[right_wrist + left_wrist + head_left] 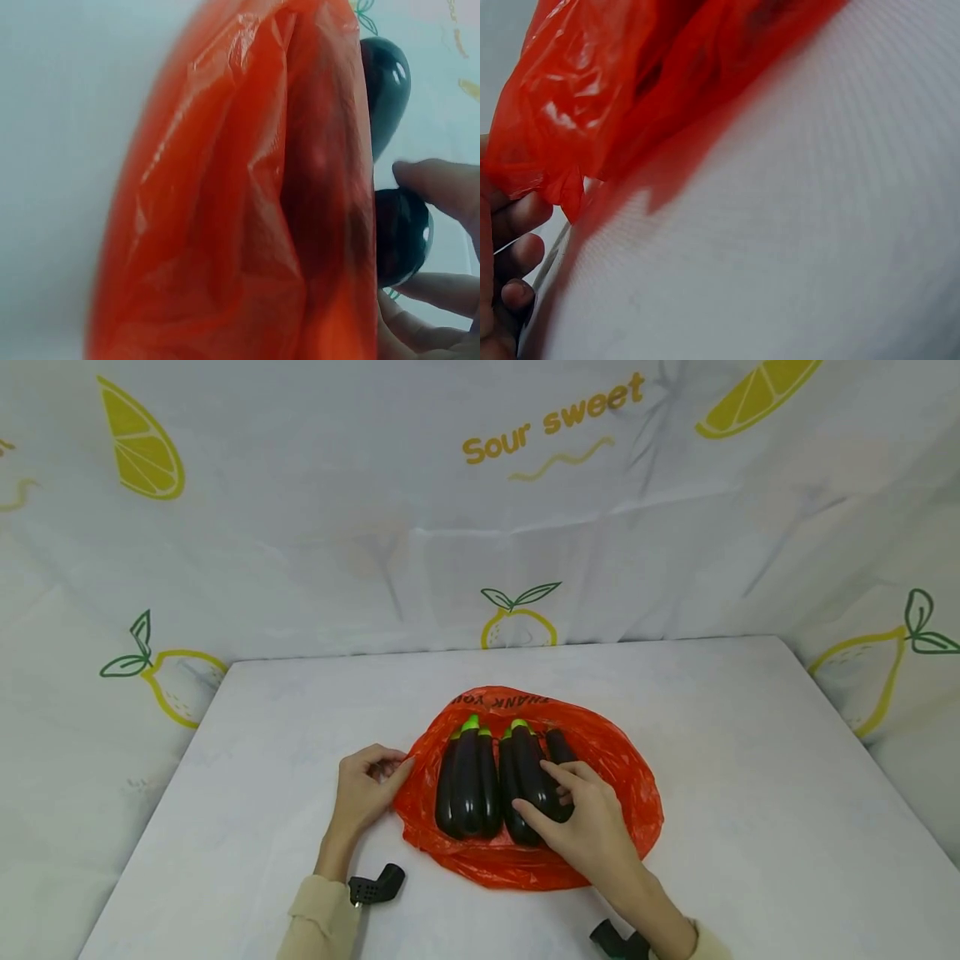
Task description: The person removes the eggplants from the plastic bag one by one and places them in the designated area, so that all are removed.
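Several dark, glossy eggplants (468, 785) with green stem ends lie side by side in an open red plastic bag (457, 858). At the bag's left edge, my left hand (367, 789) pinches the plastic between thumb and fingers. In the left wrist view the bag (577, 90) bunches up at the fingertips of the left hand (510, 247). My right hand (592, 822) reaches over the bag's front right and grips an eggplant (534, 777). Thumb and fingers of the right hand (442, 247) stand on either side of the rounded end of that eggplant (401, 236).
The bag rests on a white table (750, 760). A white curtain (315, 560) printed with lemons hangs behind it and at both sides. Black wrist devices (378, 885) are on both forearms. The bag's loose front wall (225, 210) stands up before the right wrist camera.
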`<state>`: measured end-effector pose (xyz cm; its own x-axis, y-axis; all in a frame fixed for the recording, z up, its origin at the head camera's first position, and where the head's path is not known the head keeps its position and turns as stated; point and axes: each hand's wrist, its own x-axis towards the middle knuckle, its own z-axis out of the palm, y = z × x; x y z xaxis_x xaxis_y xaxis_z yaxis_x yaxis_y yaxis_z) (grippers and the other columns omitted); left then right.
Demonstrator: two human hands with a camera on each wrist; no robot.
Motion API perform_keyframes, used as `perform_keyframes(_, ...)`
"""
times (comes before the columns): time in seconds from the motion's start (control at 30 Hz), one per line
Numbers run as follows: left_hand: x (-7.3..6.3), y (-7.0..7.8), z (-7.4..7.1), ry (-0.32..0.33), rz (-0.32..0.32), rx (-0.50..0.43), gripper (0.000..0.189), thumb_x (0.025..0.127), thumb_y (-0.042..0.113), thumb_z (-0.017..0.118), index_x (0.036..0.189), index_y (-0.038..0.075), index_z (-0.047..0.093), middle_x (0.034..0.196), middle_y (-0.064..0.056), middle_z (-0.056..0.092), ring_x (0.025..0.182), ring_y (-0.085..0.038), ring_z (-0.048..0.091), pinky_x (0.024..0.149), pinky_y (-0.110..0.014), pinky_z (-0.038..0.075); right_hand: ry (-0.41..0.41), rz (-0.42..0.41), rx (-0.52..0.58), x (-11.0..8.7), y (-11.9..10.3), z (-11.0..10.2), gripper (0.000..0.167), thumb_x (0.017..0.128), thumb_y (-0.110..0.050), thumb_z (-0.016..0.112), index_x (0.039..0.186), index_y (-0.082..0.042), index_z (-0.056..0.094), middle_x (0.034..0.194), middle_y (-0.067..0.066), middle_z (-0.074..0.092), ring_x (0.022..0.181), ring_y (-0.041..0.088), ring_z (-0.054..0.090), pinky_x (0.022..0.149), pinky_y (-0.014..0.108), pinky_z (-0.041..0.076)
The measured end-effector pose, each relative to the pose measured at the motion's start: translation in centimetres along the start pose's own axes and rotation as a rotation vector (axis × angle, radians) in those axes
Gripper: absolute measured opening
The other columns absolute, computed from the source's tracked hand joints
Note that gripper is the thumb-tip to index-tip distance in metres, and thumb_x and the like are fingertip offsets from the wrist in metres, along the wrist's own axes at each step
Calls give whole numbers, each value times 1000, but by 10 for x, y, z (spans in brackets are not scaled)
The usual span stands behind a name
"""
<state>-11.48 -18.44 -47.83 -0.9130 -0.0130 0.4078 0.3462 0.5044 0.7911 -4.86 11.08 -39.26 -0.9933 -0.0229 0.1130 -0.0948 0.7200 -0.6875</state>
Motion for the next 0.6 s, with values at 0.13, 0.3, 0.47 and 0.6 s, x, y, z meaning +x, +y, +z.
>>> perform_keyframes(0.13,0,-1,-2,-19,-4,-16,7,83,2,80,86,8,78,70,-3,67,64,-4,48,57,-17,41,43,-22,0,-2,0,2,53,77,-22,89,122,1,73,106,14,71,79,17,62,67,25,59)
perform_keyframes(0.3,0,-3,-3,-40,-2,-34,5,85,7,80,87,12,79,72,0,68,64,-4,50,58,-17,43,93,-49,33,-5,2,4,48,77,-16,87,119,2,74,105,15,73,86,24,68,70,36,63)
perform_keyframes(0.47,0,-5,-3,-38,9,-21,5,85,8,80,87,13,79,71,0,67,64,-5,50,58,-17,42,124,-79,72,-8,4,3,44,78,-14,86,117,2,75,105,15,73,89,25,70,71,39,64)
perform_keyframes(0.6,0,-4,-3,-38,6,-15,6,85,7,80,87,13,79,71,0,67,64,-4,50,58,-17,42,129,-100,121,-12,4,-1,39,79,-12,85,115,0,76,106,13,73,89,23,71,70,37,64)
